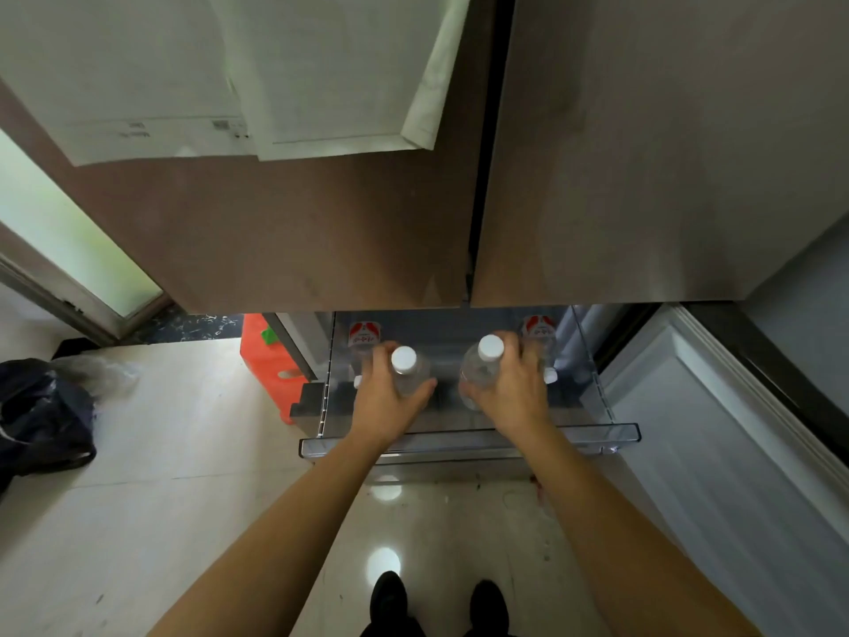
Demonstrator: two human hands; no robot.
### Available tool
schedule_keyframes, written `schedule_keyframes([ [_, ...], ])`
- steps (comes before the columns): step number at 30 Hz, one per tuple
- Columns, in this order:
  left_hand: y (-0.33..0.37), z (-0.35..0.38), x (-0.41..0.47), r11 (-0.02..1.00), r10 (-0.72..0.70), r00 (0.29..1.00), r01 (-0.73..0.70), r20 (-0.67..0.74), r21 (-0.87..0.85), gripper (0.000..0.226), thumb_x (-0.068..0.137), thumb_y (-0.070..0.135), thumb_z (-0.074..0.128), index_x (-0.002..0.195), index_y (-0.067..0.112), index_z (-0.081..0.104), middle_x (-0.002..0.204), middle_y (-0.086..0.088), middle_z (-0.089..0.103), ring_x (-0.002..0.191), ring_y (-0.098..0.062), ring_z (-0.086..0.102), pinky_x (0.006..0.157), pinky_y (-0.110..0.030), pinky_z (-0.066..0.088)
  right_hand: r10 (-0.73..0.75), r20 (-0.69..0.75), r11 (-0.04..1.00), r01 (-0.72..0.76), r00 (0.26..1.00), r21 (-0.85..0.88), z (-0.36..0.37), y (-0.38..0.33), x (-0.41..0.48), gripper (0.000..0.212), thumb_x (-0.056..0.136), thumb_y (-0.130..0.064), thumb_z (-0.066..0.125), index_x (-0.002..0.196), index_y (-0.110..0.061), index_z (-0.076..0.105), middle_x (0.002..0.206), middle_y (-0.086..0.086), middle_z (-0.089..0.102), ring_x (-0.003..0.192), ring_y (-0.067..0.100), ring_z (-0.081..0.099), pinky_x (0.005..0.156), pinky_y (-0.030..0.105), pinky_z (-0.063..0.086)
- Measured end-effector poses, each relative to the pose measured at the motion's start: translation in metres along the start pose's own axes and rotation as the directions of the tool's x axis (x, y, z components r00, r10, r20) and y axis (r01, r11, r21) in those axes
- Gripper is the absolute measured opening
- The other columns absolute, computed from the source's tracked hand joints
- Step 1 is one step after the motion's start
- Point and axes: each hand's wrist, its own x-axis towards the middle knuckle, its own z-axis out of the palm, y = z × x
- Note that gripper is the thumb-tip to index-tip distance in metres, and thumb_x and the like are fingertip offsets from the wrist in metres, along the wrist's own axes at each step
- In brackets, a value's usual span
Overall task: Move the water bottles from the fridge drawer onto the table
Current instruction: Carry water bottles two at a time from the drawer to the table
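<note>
The clear fridge drawer [468,441] is pulled out below the brown fridge doors. My left hand [383,397] is wrapped around an upright clear water bottle with a white cap [404,359] inside the drawer. My right hand [512,395] grips a second upright white-capped bottle [489,348]. Behind each hand lies another bottle with a red label: one at the drawer's back left [364,334], one at the back right [538,329]. No table is in view.
An open lower fridge door [716,452] stands to the right of the drawer. An orange plastic stool [271,360] sits left of the fridge. A dark bag [41,416] lies on the tiled floor at far left. My shoes [438,604] are below.
</note>
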Motion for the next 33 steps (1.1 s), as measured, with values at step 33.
schedule_keyframes([
  [33, -0.075, -0.341, -0.432, 0.974, -0.214, 0.224, 0.129, -0.951, -0.189, 0.058, 0.071, 0.027, 0.087, 0.122, 0.026, 0.059, 0.116, 0.006, 0.064, 0.108, -0.014, 0.061, 0.091, -0.043, 0.055, -0.983, 0.129, 0.183, 0.589, 0.132, 0.787, 0.123, -0.377, -0.325, 0.070, 0.082, -0.040, 0.078, 0.141, -0.044, 0.041, 0.135, -0.034, 0.047, 0.124, -0.015, 0.042, 0.096, 0.001, 0.030],
])
